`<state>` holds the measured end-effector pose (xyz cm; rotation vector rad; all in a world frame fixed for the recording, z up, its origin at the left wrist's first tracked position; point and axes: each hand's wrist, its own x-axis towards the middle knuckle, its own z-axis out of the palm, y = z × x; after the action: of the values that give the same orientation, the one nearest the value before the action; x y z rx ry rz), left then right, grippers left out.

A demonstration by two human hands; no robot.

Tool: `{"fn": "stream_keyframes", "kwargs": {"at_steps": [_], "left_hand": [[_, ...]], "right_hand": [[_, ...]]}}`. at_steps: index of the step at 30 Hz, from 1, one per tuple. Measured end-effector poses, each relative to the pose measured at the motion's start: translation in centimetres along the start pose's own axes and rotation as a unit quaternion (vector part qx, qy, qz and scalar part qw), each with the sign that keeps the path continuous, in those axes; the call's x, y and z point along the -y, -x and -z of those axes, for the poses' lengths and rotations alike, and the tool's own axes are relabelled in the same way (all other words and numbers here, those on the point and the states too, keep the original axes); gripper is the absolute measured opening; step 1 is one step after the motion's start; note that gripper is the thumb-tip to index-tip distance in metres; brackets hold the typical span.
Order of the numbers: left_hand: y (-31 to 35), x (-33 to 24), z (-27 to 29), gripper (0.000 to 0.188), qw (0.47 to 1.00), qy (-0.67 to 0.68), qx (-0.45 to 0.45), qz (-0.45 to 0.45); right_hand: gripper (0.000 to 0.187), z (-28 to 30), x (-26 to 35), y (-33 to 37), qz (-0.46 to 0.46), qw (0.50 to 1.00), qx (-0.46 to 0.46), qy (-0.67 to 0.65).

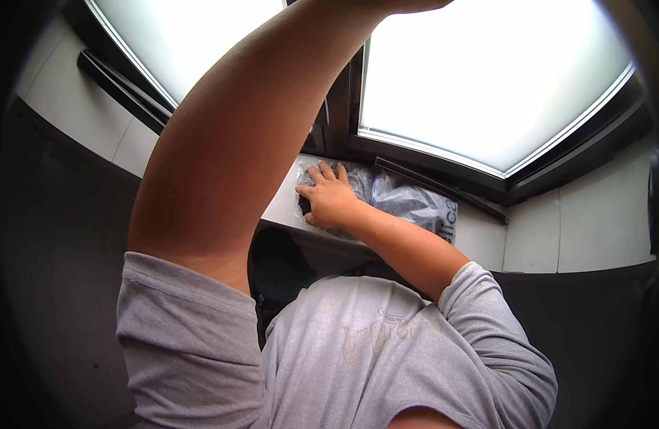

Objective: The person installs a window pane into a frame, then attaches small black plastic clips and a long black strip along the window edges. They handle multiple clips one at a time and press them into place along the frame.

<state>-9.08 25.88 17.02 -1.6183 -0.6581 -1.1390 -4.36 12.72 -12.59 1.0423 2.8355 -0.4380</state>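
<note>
My right hand (329,198) lies with spread fingers on a clear plastic bag (358,174) on the pale window sill. Something black shows through the bag beside the thumb. Just right of this hand is a second clear bag (415,202), with grey-black contents and dark print. My left arm reaches up across the view toward the window. Only a sliver of my left hand (417,6) shows at the top edge, its fingers cut off, so what it may hold is hidden.
Two bright frosted window panes (479,79) in dark frames stand behind the sill (281,207). A thin dark strip (444,191) leans along the second bag. A dark bar (122,89) sits at the far left. Dark panelling (57,236) drops below the sill.
</note>
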Motion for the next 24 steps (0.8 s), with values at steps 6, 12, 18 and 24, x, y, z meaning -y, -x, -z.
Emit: {"fn": "stream_keyframes", "kwargs": {"at_steps": [6,12,18,24], "left_hand": [[0.0,0.1,-0.1,0.062,1.000,-0.002,-0.014,-0.006],[0.1,0.2,0.1,0.062,1.000,0.001,-0.005,-0.007],[0.2,0.3,0.0,0.061,1.000,-0.001,0.008,0.000],[-0.1,0.2,0.9,0.060,1.000,0.007,0.015,-0.009]], "right_hand": [[0.043,-2.5,-0.7,-1.1,0.064,0.994,-0.085,0.026],[0.030,-4.2,-0.9,-1.1,0.102,0.980,-0.168,0.029],[0.031,-3.9,-0.9,-0.5,0.098,0.978,-0.184,-0.015],[0.022,1.9,-0.2,3.2,0.091,0.938,-0.223,-0.250]]}}
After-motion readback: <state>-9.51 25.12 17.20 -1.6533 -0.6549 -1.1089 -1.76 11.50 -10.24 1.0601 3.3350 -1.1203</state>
